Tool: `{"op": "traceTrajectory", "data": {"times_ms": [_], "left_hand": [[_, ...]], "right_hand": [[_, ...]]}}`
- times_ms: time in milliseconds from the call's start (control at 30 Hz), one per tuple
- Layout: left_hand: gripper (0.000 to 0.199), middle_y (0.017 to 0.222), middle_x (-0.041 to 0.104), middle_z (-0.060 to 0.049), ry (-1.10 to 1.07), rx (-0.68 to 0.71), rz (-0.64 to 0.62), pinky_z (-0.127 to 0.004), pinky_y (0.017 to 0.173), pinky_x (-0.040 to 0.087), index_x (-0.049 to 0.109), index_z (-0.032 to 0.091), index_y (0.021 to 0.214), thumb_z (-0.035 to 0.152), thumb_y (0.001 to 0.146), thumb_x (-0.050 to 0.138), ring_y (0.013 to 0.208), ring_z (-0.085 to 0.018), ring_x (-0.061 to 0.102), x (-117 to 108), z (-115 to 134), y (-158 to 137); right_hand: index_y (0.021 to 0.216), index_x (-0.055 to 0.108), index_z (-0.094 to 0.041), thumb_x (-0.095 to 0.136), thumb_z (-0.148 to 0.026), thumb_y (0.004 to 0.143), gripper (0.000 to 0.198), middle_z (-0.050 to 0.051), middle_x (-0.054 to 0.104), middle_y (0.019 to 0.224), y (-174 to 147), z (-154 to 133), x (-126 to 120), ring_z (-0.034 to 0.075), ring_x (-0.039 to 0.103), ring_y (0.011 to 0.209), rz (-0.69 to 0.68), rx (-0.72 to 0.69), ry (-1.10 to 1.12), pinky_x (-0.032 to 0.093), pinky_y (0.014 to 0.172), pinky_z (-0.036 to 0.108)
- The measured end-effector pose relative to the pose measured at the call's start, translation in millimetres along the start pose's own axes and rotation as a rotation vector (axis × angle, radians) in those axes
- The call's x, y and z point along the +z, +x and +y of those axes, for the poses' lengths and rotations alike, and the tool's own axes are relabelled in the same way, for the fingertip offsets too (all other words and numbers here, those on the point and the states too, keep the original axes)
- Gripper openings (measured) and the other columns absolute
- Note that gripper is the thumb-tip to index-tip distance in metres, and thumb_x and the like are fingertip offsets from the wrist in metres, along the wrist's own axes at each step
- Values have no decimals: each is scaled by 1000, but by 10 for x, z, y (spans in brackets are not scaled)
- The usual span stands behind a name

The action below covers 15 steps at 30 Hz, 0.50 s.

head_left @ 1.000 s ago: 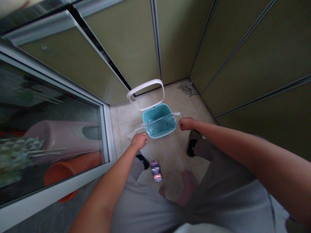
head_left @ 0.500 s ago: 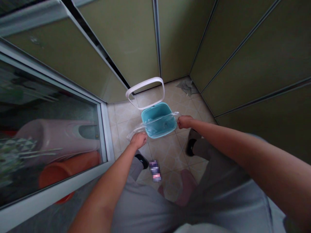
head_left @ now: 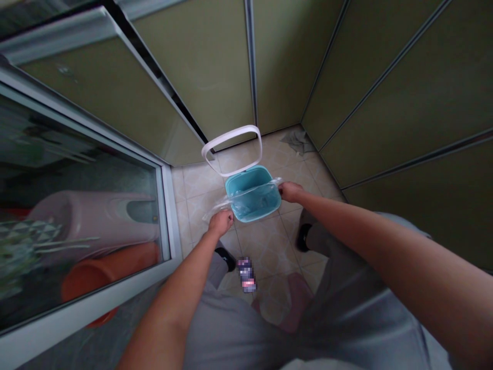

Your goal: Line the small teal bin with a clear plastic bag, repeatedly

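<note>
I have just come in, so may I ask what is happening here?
A person's left hand and right hand are closed at opposite sides of an open turquoise bin, seemingly gripping a clear plastic bag. The bag stretches across the opening, with film also visible inside. A white ring tilts up at the bin's far edge.

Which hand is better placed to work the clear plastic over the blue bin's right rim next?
Right, I'd say: the right hand sits at that rim, by one end of the clear plastic. The left hand is at the opposite side of the blue bin.
</note>
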<state>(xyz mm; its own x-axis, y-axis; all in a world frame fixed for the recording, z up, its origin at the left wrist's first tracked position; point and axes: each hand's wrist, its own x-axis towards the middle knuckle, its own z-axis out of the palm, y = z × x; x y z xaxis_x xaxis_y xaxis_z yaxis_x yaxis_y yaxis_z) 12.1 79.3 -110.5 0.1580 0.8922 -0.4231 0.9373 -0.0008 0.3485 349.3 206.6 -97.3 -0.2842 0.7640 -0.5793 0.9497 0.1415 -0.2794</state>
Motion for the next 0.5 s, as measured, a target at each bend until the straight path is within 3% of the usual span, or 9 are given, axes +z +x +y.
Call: {"op": "traceTrajectory", "data": {"times_ms": [100, 233, 367, 500], "left_hand": [[16, 100, 72, -4, -187, -48, 2, -29, 80, 49, 72, 20, 91, 21, 75, 71, 90, -19, 64, 1, -104, 68], [23, 87, 71, -4, -566, -146, -56, -27, 74, 50, 72, 16, 88, 35, 76, 72, 76, -16, 63, -118, -135, 159], [47, 100, 74, -8, -854, -397, -71, -27, 69, 49, 72, 16, 100, 59, 85, 60, 76, -16, 65, -305, -67, 211], [62, 113, 74, -11, -1030, -557, -100, -27, 67, 49, 71, 17, 109, 69, 93, 42, 82, -18, 67, -401, -86, 254]], "right_hand": [[106, 76, -17, 69, -20, 86, 22, 7, 78, 97, 87, 15, -12, 19, 73, 81, -96, 12, 301, 53, 67, 21], [120, 70, -14, 60, -16, 94, 28, 10, 76, 105, 131, -32, -70, 13, 71, 64, -94, 197, 641, 49, 52, 18], [111, 68, -12, 58, -21, 98, 18, 11, 75, 108, 95, -74, -134, 7, 65, 54, -40, 256, 943, 50, 50, 18], [105, 66, -11, 59, -21, 99, 14, 10, 75, 103, 120, -48, -199, 8, 65, 54, -8, 288, 1058, 48, 49, 19]]}}
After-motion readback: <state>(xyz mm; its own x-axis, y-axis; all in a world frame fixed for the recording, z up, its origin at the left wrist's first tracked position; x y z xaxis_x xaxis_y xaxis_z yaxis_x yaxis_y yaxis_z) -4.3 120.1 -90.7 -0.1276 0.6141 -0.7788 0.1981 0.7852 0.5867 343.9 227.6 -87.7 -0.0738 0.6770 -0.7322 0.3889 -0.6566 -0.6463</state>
